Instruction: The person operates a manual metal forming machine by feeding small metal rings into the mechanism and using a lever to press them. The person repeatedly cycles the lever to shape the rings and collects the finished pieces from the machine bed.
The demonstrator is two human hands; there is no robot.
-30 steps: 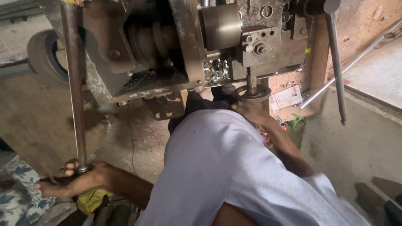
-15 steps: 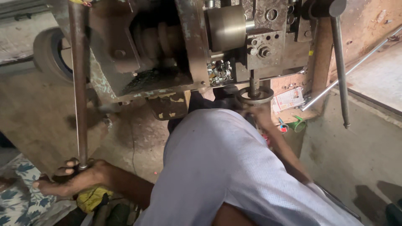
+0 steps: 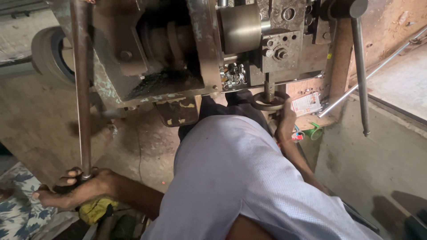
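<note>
Your left hand (image 3: 73, 191) clamps knob at bottom of long lever (image 3: 82, 89). Your right hand (image 3: 284, 122) reaches under press machine (image 3: 200, 49), at round die (image 3: 268, 101); grip unclear. Step looks like feeding. Next: clear fingers before any lever pull.

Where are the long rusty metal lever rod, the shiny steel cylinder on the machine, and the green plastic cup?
long rusty metal lever rod (image 3: 82, 89), head view, middle of its shaft.
shiny steel cylinder (image 3: 240, 27), head view, its curved side.
green plastic cup (image 3: 315, 132), head view, its side wall.
</note>
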